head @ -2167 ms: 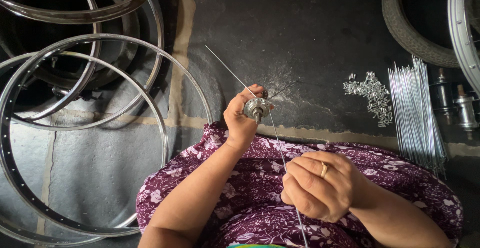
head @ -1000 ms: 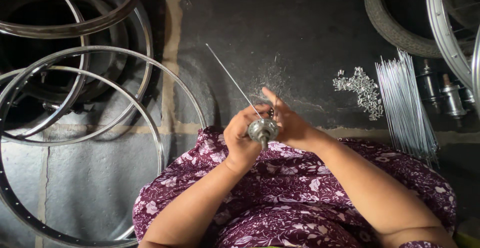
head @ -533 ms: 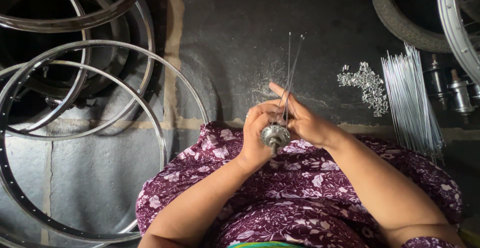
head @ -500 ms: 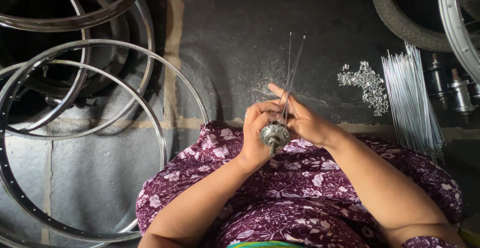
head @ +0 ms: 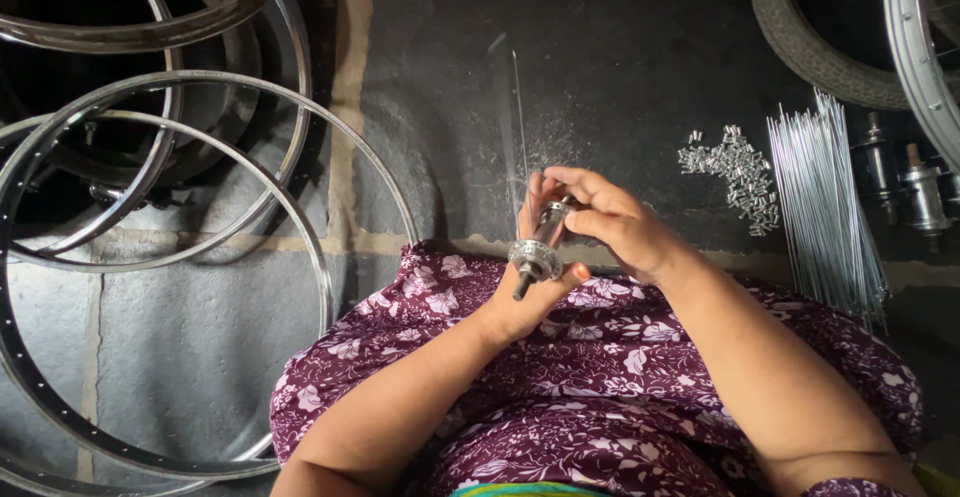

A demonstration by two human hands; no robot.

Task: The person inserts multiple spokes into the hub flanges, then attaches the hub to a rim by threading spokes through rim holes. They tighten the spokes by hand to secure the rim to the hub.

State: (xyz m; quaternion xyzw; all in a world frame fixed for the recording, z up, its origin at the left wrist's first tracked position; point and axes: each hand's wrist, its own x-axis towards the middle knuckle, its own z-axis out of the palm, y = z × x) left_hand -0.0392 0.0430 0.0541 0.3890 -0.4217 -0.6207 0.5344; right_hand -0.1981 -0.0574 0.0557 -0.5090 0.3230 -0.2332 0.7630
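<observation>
**A:** Where does the person have the wheel hub (head: 541, 242)?

**B:** Over the lap, between both hands. The left hand (head: 528, 292) cups it from below, fingers curled up round the barrel and the thumb pressed against the near flange, with the axle stub poking out just past the thumb tip. The right hand (head: 618, 229) comes over the top, its fingers bent and closed on the far end of the barrel.

**A:** And the thin wire above the fingertips?

**B:** A spoke (head: 519, 122), rising straight up from the far end of the hub. Whether the right fingertips pinch it cannot be told; they hide its foot.

**A:** How would the hub handle?

**B:** Likely solid metal, so dense for its size, rigid, and smooth enough to slip if held only on the polished barrel. The flanges look the surer hold, since the rims give the fingers an edge to bear on. The spoke seems springy and light, and probably bends if gripped far from the hub.

**A:** What lies beyond the right hand?

**B:** A heap of small spoke nipples (head: 733, 172), and just past them a bundle of loose spokes (head: 825, 202). Bare rims (head: 190, 257) lie well off to the left hand's side.
</observation>
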